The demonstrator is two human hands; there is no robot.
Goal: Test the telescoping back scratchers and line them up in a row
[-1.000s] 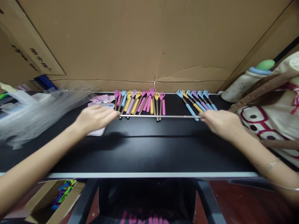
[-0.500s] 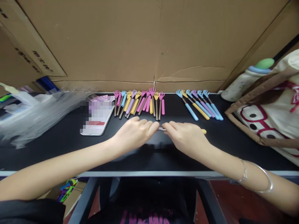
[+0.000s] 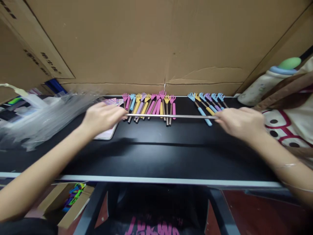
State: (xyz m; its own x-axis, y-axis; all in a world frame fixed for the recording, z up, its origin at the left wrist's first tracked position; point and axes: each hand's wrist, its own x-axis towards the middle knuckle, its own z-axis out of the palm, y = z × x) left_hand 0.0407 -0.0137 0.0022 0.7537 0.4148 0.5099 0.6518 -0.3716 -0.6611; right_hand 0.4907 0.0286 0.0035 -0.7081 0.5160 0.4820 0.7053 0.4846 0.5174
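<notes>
Stretched level above the black table is the long metal rod of a telescopic back scratcher. My left hand is closed round one end and my right hand round the other; both ends are hidden inside the fists. Behind the rod lies a row of back scratchers with pink, yellow, blue and purple claw heads and bare metal shafts, among loose coloured handle sleeves. Further right, several back scratchers with coloured handles lie side by side, partly behind my right hand.
A phone is partly covered by my left hand. Clear plastic bags are heaped at the left. At the right stand a white bottle and a cloth bag. Cardboard walls the back. An open box sits below the table.
My hands have moved from close together at the middle to far apart, and upward. The back scratcher's rod between them has lengthened from a short visible piece to a long one.
</notes>
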